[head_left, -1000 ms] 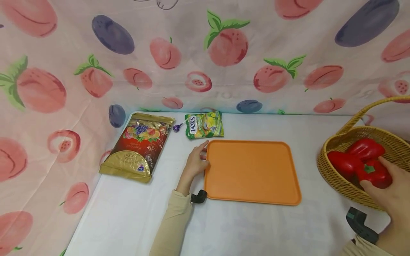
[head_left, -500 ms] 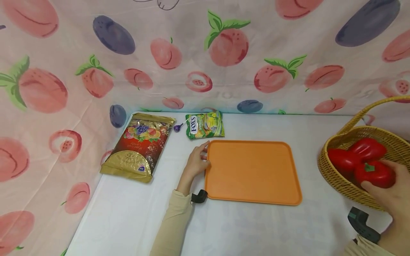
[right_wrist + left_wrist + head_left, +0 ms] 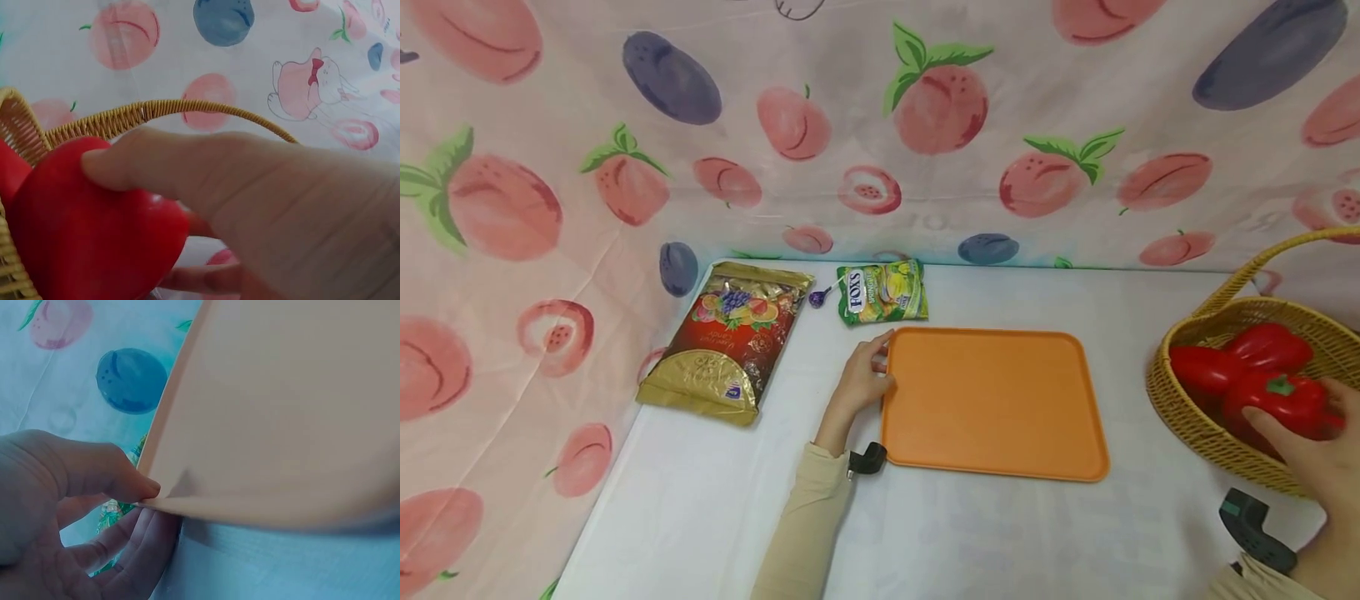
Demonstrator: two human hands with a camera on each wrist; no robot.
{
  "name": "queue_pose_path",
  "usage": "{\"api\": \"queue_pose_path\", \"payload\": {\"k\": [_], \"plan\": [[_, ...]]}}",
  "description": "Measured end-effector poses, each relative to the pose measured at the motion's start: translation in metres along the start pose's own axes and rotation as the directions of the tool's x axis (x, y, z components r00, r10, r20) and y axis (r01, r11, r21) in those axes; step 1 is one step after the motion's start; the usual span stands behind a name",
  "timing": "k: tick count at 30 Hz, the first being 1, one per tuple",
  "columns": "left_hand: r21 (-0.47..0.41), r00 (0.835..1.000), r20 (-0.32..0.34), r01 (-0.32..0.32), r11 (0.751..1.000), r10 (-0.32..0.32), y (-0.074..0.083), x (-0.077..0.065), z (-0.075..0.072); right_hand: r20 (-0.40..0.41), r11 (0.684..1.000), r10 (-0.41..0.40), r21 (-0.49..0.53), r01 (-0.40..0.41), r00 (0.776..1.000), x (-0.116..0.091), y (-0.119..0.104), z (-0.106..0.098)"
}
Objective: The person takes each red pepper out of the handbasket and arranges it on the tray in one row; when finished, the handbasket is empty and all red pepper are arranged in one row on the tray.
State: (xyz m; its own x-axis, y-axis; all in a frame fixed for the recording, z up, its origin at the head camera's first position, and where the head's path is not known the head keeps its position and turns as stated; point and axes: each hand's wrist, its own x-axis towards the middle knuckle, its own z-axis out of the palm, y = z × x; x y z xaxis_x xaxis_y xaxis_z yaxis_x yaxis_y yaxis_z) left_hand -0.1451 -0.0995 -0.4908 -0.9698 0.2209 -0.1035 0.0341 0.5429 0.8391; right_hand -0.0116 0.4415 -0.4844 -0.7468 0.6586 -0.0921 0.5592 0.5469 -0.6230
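My left hand [image 3: 859, 379] pinches the left edge of the orange tray [image 3: 992, 400]. In the left wrist view, the thumb lies over the tray rim [image 3: 250, 522] and the other fingers are underneath. At the right, my right hand [image 3: 1326, 458] reaches into a wicker basket [image 3: 1168, 408] and holds a red bell pepper [image 3: 1273, 400] with a green stem. In the right wrist view its thumb presses on the red pepper [image 3: 94, 231], and the other fingers are partly hidden behind it. Two more red vegetables, one smooth [image 3: 1206, 371] and one lobed [image 3: 1270, 346], lie in the basket.
Left of the tray lies a large red and gold candy bag [image 3: 730, 342]. A purple lollipop [image 3: 818, 297] and a green candy packet [image 3: 883, 292] sit behind the tray. The basket's tall handle [image 3: 1232, 283] arches up. A fruit-print cloth hangs at the back and left.
The bell pepper has shifted and turned within the basket under my right hand, its stem now facing differently. My left hand stays on the tray edge. The head view has shifted slightly.
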Motion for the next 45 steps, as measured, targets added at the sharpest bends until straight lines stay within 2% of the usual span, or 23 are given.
{"api": "queue_pose_path", "payload": {"k": [4,8,11,15,18,24,28,32,37,45], "plan": [[0.004,1.000,0.011,-0.001,1.000,0.001,-0.002,0.000,0.000,-0.062,0.999,0.023,0.043,-0.020,0.998,-0.049,-0.073,-0.019],[-0.006,1.000,0.016,-0.001,1.000,0.001,-0.003,0.001,0.000,-0.099,0.996,0.033,0.088,-0.024,0.995,-0.073,-0.108,-0.027],[-0.011,1.000,0.019,-0.005,1.000,0.006,-0.005,0.001,0.000,-0.138,0.993,0.056,0.108,-0.041,0.989,-0.078,-0.118,-0.028],[-0.015,1.000,0.023,-0.005,1.000,0.006,-0.008,0.002,0.000,-0.204,0.986,0.040,0.165,-0.006,0.978,-0.082,-0.125,-0.024],[-0.021,1.000,0.030,0.001,1.000,0.000,-0.008,0.003,0.000,-0.214,0.973,0.039,0.229,0.011,0.976,-0.082,-0.131,-0.019],[-0.025,0.999,0.039,0.002,1.000,-0.001,-0.007,0.004,-0.001,-0.155,0.959,0.014,0.283,0.031,0.988,-0.082,-0.148,-0.006],[-0.016,0.999,0.044,0.014,1.000,-0.014,-0.007,0.004,-0.001,-0.126,0.954,-0.070,0.282,0.103,0.990,-0.083,-0.160,0.005],[-0.003,0.999,0.048,0.010,1.000,-0.010,-0.009,0.004,-0.001,-0.043,0.950,-0.138,0.278,0.145,0.989,-0.082,-0.170,0.017],[-0.002,0.999,0.049,0.007,1.000,-0.007,-0.010,0.003,-0.001,0.041,0.943,-0.223,0.263,0.205,0.974,-0.082,-0.180,0.032],[-0.009,0.999,0.045,0.008,1.000,-0.007,-0.008,0.002,-0.002,0.041,0.898,-0.357,0.290,0.331,0.933,-0.091,-0.193,0.054]]}}
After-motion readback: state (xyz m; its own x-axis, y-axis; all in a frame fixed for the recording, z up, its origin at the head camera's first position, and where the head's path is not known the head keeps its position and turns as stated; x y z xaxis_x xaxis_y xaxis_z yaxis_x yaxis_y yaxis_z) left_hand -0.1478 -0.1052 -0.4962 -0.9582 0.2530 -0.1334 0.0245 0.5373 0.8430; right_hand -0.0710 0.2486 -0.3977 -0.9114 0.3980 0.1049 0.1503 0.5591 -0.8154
